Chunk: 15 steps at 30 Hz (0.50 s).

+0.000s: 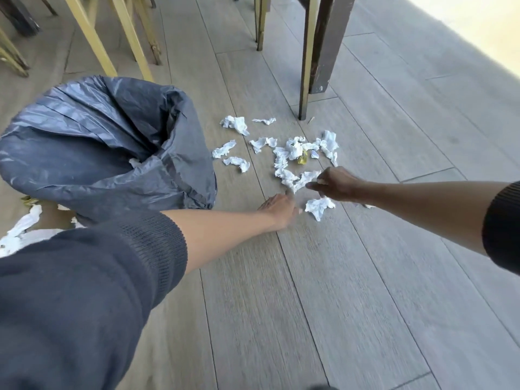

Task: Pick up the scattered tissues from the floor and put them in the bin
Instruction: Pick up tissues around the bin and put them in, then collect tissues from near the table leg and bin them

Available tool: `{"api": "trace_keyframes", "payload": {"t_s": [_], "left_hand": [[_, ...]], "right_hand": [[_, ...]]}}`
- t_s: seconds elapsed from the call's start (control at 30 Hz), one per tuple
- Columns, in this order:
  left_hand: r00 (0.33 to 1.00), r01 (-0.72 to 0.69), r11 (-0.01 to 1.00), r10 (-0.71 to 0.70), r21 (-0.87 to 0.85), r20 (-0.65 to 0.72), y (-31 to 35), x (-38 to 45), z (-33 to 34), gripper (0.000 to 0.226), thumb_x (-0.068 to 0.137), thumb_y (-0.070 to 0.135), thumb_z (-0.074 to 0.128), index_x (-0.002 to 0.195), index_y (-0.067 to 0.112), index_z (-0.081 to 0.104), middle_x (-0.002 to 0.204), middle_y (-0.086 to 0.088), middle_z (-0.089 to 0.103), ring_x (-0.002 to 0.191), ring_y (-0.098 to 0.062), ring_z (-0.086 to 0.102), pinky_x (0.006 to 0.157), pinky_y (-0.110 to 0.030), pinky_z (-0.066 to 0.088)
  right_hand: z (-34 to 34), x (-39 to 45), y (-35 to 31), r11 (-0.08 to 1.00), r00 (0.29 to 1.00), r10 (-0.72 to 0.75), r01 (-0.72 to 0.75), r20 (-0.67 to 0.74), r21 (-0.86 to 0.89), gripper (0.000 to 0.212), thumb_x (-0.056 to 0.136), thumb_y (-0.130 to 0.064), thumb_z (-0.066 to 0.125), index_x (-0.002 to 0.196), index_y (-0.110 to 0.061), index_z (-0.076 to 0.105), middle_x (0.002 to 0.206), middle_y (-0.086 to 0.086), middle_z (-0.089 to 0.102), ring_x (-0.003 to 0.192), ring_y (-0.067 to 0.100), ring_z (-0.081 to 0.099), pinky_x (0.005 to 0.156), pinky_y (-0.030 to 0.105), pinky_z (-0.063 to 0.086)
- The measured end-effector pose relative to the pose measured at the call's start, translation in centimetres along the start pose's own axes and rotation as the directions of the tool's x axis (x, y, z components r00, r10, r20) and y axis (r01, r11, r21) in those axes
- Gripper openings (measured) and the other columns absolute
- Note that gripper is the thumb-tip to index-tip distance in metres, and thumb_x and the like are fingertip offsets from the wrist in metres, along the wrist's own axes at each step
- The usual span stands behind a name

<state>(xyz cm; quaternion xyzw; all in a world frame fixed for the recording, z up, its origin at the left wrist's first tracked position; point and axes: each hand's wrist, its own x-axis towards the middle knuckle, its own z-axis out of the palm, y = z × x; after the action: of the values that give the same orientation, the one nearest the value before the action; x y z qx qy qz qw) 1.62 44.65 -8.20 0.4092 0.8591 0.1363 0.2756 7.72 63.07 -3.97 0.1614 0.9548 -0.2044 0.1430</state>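
Bin with one tissue inside; right hand pinching floor tissue, left hand grip unclear.

White tissues; dark grey bin liner; grey wood-grain floor.

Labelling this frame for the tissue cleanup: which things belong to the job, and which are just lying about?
Job:
- tissues scattered on the floor
- bin lined with a dark bag
- left hand, reaching for them
- right hand, touching a tissue strip

Just there:
- chair legs
- yellow scrap among the tissues
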Motion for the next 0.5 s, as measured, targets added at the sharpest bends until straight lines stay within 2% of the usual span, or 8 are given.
{"api": "trace_keyframes", "payload": {"t_s": [0.1,0.27,0.4,0.5], "left_hand": [[0.998,-0.051,0.999,0.052,-0.005,0.019,1.7,1.7,1.4,0.048,0.103,0.033,0.044,0.143,0.011,0.026,0.092,-0.006,0.057,0.079,-0.022,0.056,0.067,-0.032,0.042],[0.998,-0.020,1.000,0.020,-0.005,0.060,2.5,3.6,3.0,0.036,0.101,0.029,0.045,0.135,0.032,0.034,0.107,-0.005,0.058,0.102,-0.025,0.053,0.078,-0.033,0.041],[0.996,-0.027,0.997,0.021,0.066,0.084,1.7,3.4,2.8,0.019,0.100,0.028,0.045,0.119,0.024,0.041,0.111,-0.006,0.053,0.107,-0.027,0.053,0.082,-0.035,0.043],[0.990,-0.007,0.987,-0.017,0.159,0.143,1.0,2.0,2.8,0.032,0.104,0.036,0.037,0.122,0.010,0.046,0.118,-0.010,0.052,0.111,-0.029,0.052,0.088,-0.036,0.045]], "right_hand": [[-0.1,-0.8,1.7,0.998,0.998,0.060,-0.060,-0.002,0.029,0.057,0.095,-0.055,0.054,0.069,-0.005,0.068,0.070,0.009,0.070,0.068,0.026,0.068,0.070,0.038,0.054],[-0.1,-1.8,2.7,0.997,0.997,0.081,-0.081,0.010,0.020,0.060,0.096,-0.053,0.053,0.075,0.002,0.066,0.076,0.018,0.071,0.073,0.034,0.068,0.066,0.038,0.053],[-0.3,-2.0,2.4,0.998,0.998,0.063,-0.063,0.007,0.017,0.051,0.097,-0.049,0.054,0.073,-0.006,0.067,0.071,0.005,0.070,0.067,0.021,0.068,0.069,0.034,0.054],[-0.7,-2.0,1.9,0.998,0.998,0.055,-0.055,0.006,-0.002,0.049,0.097,-0.049,0.053,0.073,-0.008,0.068,0.070,0.002,0.069,0.067,0.019,0.068,0.069,0.032,0.052]]}}
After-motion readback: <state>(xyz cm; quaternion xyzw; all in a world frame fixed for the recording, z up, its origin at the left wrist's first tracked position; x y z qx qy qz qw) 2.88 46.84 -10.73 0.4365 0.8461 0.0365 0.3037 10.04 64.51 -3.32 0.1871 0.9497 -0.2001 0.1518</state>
